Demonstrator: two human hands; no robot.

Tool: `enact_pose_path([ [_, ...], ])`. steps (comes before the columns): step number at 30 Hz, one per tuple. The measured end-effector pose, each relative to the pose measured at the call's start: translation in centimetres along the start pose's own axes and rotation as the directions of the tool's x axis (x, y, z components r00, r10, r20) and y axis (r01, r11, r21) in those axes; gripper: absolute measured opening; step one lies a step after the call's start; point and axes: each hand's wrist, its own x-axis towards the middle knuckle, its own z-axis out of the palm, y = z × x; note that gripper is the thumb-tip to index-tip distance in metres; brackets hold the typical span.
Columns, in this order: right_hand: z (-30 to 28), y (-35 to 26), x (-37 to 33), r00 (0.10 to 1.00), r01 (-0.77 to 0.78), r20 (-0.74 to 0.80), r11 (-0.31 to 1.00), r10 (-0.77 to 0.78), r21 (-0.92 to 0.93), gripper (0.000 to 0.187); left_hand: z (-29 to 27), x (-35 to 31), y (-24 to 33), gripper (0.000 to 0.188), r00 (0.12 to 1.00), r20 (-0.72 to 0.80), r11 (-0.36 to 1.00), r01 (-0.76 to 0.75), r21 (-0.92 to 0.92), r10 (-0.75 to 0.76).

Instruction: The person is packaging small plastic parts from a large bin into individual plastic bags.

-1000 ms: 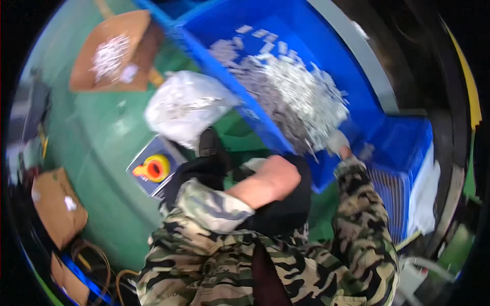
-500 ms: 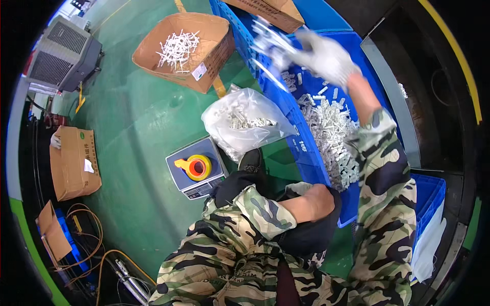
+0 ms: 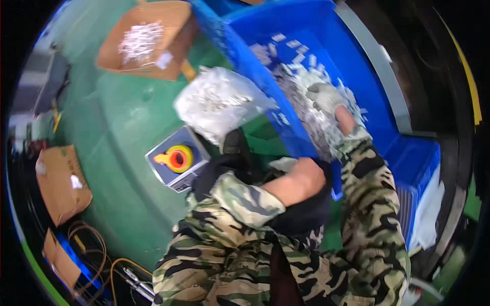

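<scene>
At the far left, on the green floor (image 3: 122,153), stands a brown carton (image 3: 61,183) with a white patch on its side. Next along, farther off, an open cardboard box (image 3: 176,35) holds a loose pile of slim white pieces (image 3: 140,43). Nearer the person, a scale (image 3: 199,148) carries an orange-and-yellow tape roll (image 3: 179,159). Just beyond it sits a translucent bag (image 3: 190,104), partly filled, I judge, with pale pieces; no tape shows on it.

Toward the middle, the left hand (image 3: 308,176) lies at the dark-clad leg, its fingers hidden, so I cannot tell whether its grip is apart or together. Right of that, the large blue bin (image 3: 332,43) holds a broad heap of small pale parts (image 3: 301,104). Plenty remains there, with a few parts scattered beyond. The gloved right hand (image 3: 326,98) is at the heap, fingers curled; blur keeps me from telling whether its grip is clamped on any. Farther right stands a smaller blue crate (image 3: 416,153).
</scene>
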Motion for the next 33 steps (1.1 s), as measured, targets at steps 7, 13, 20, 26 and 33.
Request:
enact_pose_path([
  [7, 6.5, 29.3, -6.7, 0.919, -0.301, 0.145, 0.888, 0.367, -0.347, 0.030, 0.1, 0.5, -0.6, 0.010, 0.996, 0.084, 0.999, 0.020, -0.026, -0.017],
  [13, 10.8, 32.0, -7.1, 0.873, -0.486, -0.059, 0.853, 0.485, -0.187, 0.033, -1.7, 1.8, -0.7, 0.011, 0.964, 0.262, 0.999, 0.054, -0.008, -0.050],
  [20, 10.7, 30.4, -4.2, 0.924, -0.378, -0.061, 0.879, 0.377, -0.292, 0.049, -2.5, 3.7, -0.6, 0.011, 0.953, 0.304, 0.995, 0.030, -0.091, -0.001],
  [26, 13.1, 24.7, -1.2, 0.806, -0.565, 0.050, 0.793, 0.590, -0.228, 0.047, -2.4, 2.9, -1.7, 0.011, 0.946, 0.317, 0.986, 0.108, -0.129, -0.062],
  [33, 11.2, 27.5, -3.1, 0.898, -0.250, 0.268, 0.904, 0.350, -0.346, 0.032, -2.4, 4.1, -1.4, 0.011, 0.949, 0.314, 0.991, 0.065, -0.120, -0.024],
])
